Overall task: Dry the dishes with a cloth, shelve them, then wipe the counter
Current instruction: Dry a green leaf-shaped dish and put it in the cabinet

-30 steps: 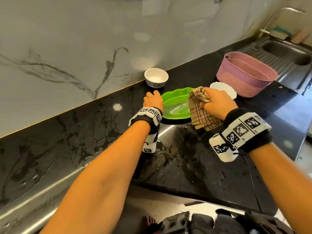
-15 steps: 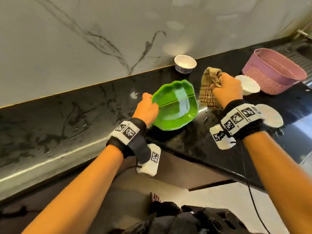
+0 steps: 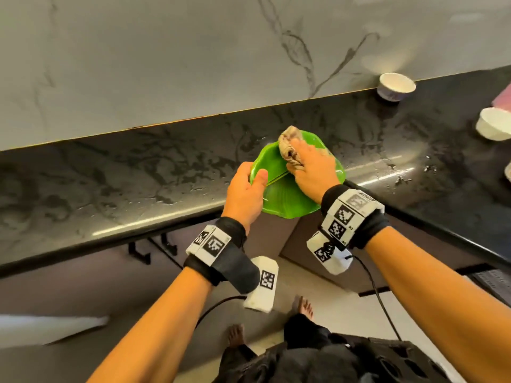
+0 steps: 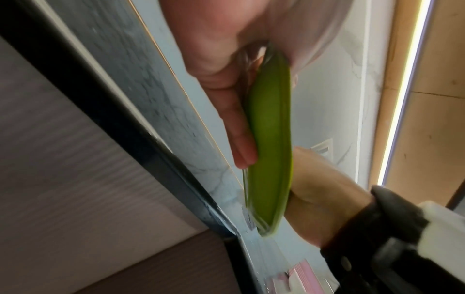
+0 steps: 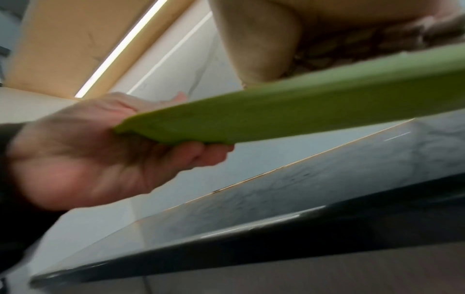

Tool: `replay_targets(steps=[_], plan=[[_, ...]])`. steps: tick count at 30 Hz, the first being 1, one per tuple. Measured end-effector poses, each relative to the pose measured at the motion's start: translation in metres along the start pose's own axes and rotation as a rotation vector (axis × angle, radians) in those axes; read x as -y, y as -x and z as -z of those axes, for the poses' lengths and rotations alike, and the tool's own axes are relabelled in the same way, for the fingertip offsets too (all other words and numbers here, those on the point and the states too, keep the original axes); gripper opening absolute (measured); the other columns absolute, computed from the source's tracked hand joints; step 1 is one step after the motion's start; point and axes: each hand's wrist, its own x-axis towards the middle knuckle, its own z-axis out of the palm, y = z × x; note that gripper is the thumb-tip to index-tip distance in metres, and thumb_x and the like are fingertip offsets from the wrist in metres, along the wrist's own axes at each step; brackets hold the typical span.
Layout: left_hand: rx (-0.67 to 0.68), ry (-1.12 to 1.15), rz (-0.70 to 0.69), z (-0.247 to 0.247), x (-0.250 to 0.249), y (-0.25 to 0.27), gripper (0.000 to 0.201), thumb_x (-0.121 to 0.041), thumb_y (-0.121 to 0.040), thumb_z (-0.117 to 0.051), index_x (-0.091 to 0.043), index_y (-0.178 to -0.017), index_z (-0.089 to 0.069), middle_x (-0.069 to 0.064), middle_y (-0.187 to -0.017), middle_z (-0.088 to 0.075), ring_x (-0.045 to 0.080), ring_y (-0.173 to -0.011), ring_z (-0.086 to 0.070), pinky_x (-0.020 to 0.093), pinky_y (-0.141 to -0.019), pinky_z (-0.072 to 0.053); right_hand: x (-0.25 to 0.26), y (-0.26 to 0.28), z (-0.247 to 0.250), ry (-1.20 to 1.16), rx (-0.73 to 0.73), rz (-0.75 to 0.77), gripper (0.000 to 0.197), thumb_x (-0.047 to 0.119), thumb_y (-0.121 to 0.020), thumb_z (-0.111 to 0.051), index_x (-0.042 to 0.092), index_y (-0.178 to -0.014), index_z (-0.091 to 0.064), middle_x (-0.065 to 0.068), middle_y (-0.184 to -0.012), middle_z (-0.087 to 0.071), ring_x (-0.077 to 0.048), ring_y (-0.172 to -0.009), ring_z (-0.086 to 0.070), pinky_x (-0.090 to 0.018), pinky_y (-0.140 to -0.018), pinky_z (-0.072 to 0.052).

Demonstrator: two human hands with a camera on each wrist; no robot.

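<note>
So, head view: left hand point(image 3: 244, 193) pinches the near-left rim of the green leaf-shaped plate point(image 3: 287, 200), held up off the desk point(image 3: 138, 172) edge, while the right hand point(image 3: 312, 168) bunches the checked cloth point(image 3: 289, 146) against the plate's upper face. Left wrist view: plate point(image 4: 270, 139) edge-on, fingers point(image 4: 239, 127) flat beneath it. Right wrist view: cloth point(image 5: 352, 45) on top of the plate point(image 5: 302, 113), so the wiping hand probably sweeps along its long axis.

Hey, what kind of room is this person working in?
Most likely a home kitchen: a wet black stone counter under a marble-look backsplash, small white bowls by the wall, and a green plate being wiped with a cloth.
</note>
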Motion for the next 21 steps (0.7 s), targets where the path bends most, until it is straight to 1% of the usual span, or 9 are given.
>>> replay_targets(steps=[3, 5, 7, 11, 13, 15, 16, 18, 21], plan=[[-0.061, 0.001, 0.008, 0.02, 0.0, 0.01, 0.019, -0.019, -0.098, -0.043, -0.024, -0.081, -0.049, 0.001, -0.08, -0.054, 0.019, -0.078, -0.049, 0.041, -0.075, -0.046, 0.021, 0.011, -0.021, -0.081, 0.063, 0.171, 0.057, 0.026, -0.09, -0.051, 0.019, -0.144, -0.033, -0.007, -0.147, -0.039, -0.027, -0.135, -0.034, -0.05, -0.111, -0.022], [-0.099, -0.021, 0.008, 0.03, -0.002, 0.014, 0.019, -0.026, -0.099, -0.041, -0.016, -0.086, -0.051, 0.007, -0.086, -0.056, 0.02, -0.081, -0.049, 0.048, -0.084, -0.047, 0.034, 0.02, -0.029, -0.167, 0.109, 0.291, 0.063, 0.029, -0.083, -0.042, 0.016, -0.143, -0.034, -0.009, -0.148, -0.038, -0.027, -0.136, -0.033, -0.05, -0.112, -0.02], [-0.147, -0.023, 0.011, 0.039, -0.004, 0.016, 0.031, -0.039, -0.093, -0.039, -0.013, -0.088, -0.053, 0.009, -0.09, -0.058, 0.021, -0.084, -0.052, 0.053, -0.089, -0.047, 0.043, 0.027, -0.033, -0.218, 0.124, 0.427, 0.068, 0.025, -0.074, -0.038, 0.013, -0.141, -0.038, -0.011, -0.146, -0.039, -0.029, -0.136, -0.033, -0.049, -0.114, -0.016], [-0.258, 0.021, 0.04, 0.049, -0.008, 0.013, 0.056, -0.079, -0.066, -0.035, -0.026, -0.073, -0.054, 0.008, -0.091, -0.064, 0.031, -0.096, -0.063, 0.05, -0.091, -0.049, 0.053, 0.041, -0.034, -0.33, 0.178, 0.621, 0.064, 0.015, -0.075, -0.041, 0.007, -0.138, -0.041, -0.013, -0.146, -0.039, -0.028, -0.14, -0.029, -0.046, -0.119, -0.008], [-0.293, 0.037, 0.078, 0.053, -0.01, 0.012, 0.059, -0.083, -0.064, -0.042, -0.025, -0.066, -0.051, 0.002, -0.076, -0.059, 0.025, -0.082, -0.06, 0.044, -0.084, -0.049, 0.053, 0.045, -0.032, -0.349, 0.226, 0.715, 0.06, 0.012, -0.075, -0.041, 0.007, -0.135, -0.046, -0.014, -0.145, -0.04, -0.028, -0.14, -0.029, -0.047, -0.118, -0.007], [-0.316, 0.075, 0.075, 0.053, -0.014, 0.016, 0.041, -0.061, -0.082, -0.051, -0.024, -0.066, -0.049, -0.002, -0.067, -0.051, 0.018, -0.069, -0.05, 0.041, -0.073, -0.045, 0.049, 0.046, -0.025, -0.312, 0.252, 0.821, 0.055, 0.01, -0.075, -0.04, 0.009, -0.129, -0.055, -0.012, -0.144, -0.043, -0.025, -0.14, -0.027, -0.048, -0.118, -0.006], [-0.32, 0.097, 0.08, 0.052, -0.013, 0.016, 0.031, -0.045, -0.09, -0.053, -0.023, -0.068, -0.051, 0.0, -0.069, -0.052, 0.017, -0.068, -0.05, 0.04, -0.07, -0.044, 0.046, 0.045, -0.021, -0.294, 0.261, 0.858, 0.055, 0.007, -0.075, -0.039, 0.009, -0.126, -0.058, -0.012, -0.142, -0.045, -0.021, -0.139, -0.026, -0.044, -0.117, -0.004], [-0.312, 0.157, 0.102, 0.048, -0.011, 0.016, 0.019, -0.02, -0.093, -0.054, -0.021, -0.073, -0.055, 0.007, -0.077, -0.056, 0.021, -0.075, -0.053, 0.039, -0.068, -0.046, 0.038, 0.04, -0.012, -0.268, 0.284, 0.935, 0.055, 0.001, -0.071, -0.04, 0.007, -0.121, -0.061, -0.014, -0.138, -0.049, -0.019, -0.135, -0.027, -0.04, -0.114, -0.005], [-0.299, 0.179, 0.144, 0.041, -0.009, 0.015, 0.026, 0.002, -0.088, -0.05, -0.02, -0.076, -0.058, 0.005, -0.074, -0.057, 0.019, -0.07, -0.054, 0.03, -0.061, -0.046, 0.022, 0.027, -0.006, -0.13, 0.236, 1.103, 0.049, -0.002, -0.067, -0.05, 0.006, -0.113, -0.067, -0.017, -0.126, -0.059, -0.037, -0.127, -0.044, -0.055, -0.108, -0.018]])
